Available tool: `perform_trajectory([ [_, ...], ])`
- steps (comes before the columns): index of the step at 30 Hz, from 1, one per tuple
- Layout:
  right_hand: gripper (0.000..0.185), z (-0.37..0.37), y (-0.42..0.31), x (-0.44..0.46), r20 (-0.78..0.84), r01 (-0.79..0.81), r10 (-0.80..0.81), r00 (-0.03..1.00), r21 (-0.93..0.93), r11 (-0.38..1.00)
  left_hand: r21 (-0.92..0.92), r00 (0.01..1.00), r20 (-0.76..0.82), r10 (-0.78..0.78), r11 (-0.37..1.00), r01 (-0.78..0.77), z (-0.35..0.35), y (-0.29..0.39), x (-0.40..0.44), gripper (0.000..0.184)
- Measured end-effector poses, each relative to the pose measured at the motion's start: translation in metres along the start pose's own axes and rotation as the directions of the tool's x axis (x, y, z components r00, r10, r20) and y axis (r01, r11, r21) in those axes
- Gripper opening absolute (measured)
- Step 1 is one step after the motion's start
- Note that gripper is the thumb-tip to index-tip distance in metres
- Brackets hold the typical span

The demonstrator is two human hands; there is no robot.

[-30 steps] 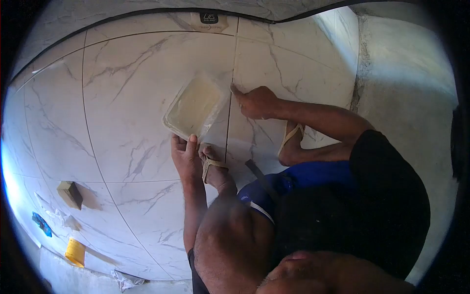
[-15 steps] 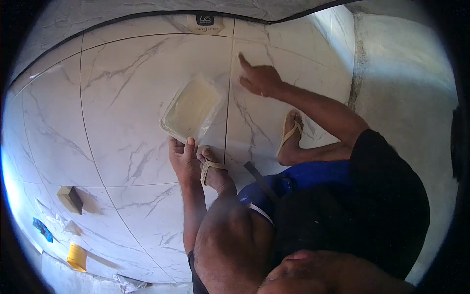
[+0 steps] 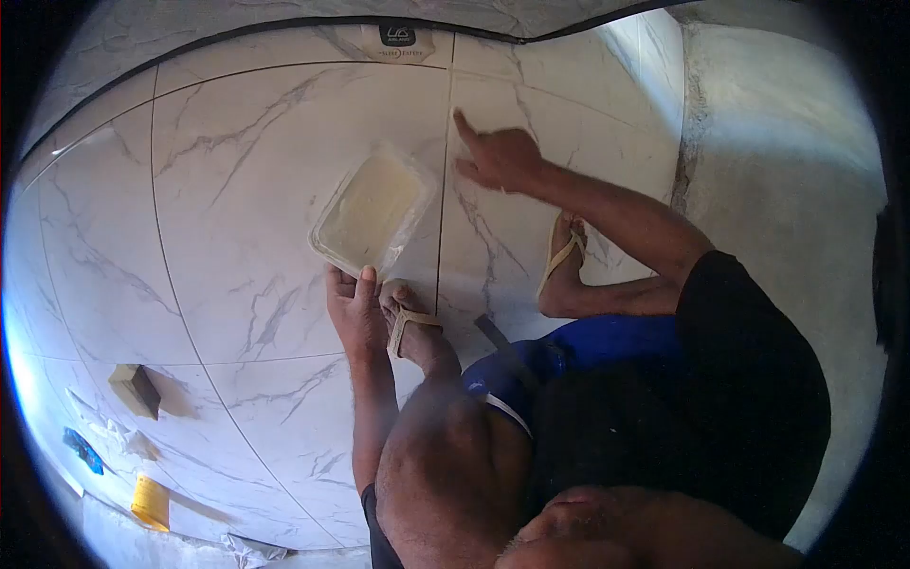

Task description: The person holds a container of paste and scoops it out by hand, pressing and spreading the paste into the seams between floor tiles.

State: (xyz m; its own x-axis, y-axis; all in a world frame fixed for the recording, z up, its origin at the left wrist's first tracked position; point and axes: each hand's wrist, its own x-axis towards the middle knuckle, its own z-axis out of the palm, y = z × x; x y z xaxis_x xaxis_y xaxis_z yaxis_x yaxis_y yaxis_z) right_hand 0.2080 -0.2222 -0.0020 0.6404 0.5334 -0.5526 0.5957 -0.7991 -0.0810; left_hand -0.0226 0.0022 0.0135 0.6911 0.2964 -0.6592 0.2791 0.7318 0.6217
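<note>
My left hand [image 3: 356,313] grips the near edge of a shallow rectangular plastic tub [image 3: 374,211], thumb on the rim and fingers underneath. Inside the tub is a pale, creamy paste, and its walls look smeared white. Up and to the right, my right hand [image 3: 502,156] is over the marbled floor tiles [image 3: 265,190], holding nothing visible. Its index finger is stretched out beside a tile joint [image 3: 449,104], with the thumb apart and the other fingers curled. Whether the fingertip touches the tile I cannot tell.
My sandalled feet [image 3: 415,322] rest on the tiles below the tub. At the lower left are a brownish block [image 3: 136,391], a blue crumpled wrapper [image 3: 83,449], white scraps [image 3: 121,436] and a yellow container [image 3: 150,503]. A dark strip [image 3: 284,26] borders the tiles at the top.
My right hand has shifted slightly left and down, its index finger still extended. The tub and my left hand stay nearly where they were.
</note>
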Motion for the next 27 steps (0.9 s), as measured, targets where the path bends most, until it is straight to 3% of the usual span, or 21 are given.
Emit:
perform_trajectory([
  [3, 0.082, -0.007, 0.010, 0.021, 0.037, -0.023, 0.022, 0.999, 0.039, 0.999, 0.009, 1.000, -0.011, -0.014, 1.000, 0.014, 0.000, 0.001, 0.000, 0.051],
  [6, 0.084, 0.004, -0.009, 0.003, 0.058, 0.010, -0.007, 0.998, -0.044, 0.999, 0.005, 1.000, 0.002, -0.023, 1.000, 0.023, -0.004, 0.000, 0.001, 0.052],
  [9, 0.085, 0.017, -0.029, -0.027, 0.221, -0.007, -0.018, 0.975, 0.110, 0.994, 0.064, 0.999, -0.020, -0.036, 0.997, 0.037, -0.004, 0.003, 0.002, 0.053],
  [12, 0.086, 0.014, -0.032, -0.039, 0.259, 0.047, -0.077, 0.963, 0.121, 0.992, 0.034, 1.000, 0.027, -0.016, 0.999, 0.015, -0.009, 0.001, 0.006, 0.053],
  [15, 0.086, 0.002, -0.014, -0.012, 0.086, -0.067, 0.058, 0.995, 0.111, 0.992, 0.022, 1.000, 0.013, -0.028, 0.999, 0.028, -0.010, 0.003, 0.008, 0.052],
  [16, 0.087, 0.003, -0.004, -0.001, -0.042, -0.056, 0.062, 0.997, 0.122, 0.991, 0.037, 0.999, 0.011, -0.035, 0.999, 0.034, -0.010, 0.004, 0.008, 0.051],
  [19, 0.088, 0.001, 0.005, 0.008, -0.003, -0.077, 0.078, 0.997, 0.128, 0.989, 0.057, 0.999, 0.017, -0.049, 0.997, 0.048, -0.012, 0.007, 0.010, 0.050],
  [22, 0.088, 0.007, -0.030, -0.021, 0.250, -0.116, 0.072, 0.966, 0.167, 0.979, 0.025, 0.998, 0.034, -0.052, 0.998, 0.051, -0.012, 0.010, 0.010, 0.050],
  [25, 0.087, 0.022, -0.047, -0.052, 0.269, -0.001, -0.042, 0.962, 0.157, 0.988, 0.007, 0.997, 0.057, -0.057, 0.998, 0.057, -0.014, 0.011, 0.014, 0.051],
  [27, 0.087, 0.021, -0.042, -0.044, 0.205, -0.069, 0.038, 0.978, 0.150, 0.986, 0.018, 0.997, 0.043, -0.069, 0.997, 0.069, -0.017, 0.010, 0.015, 0.052],
])
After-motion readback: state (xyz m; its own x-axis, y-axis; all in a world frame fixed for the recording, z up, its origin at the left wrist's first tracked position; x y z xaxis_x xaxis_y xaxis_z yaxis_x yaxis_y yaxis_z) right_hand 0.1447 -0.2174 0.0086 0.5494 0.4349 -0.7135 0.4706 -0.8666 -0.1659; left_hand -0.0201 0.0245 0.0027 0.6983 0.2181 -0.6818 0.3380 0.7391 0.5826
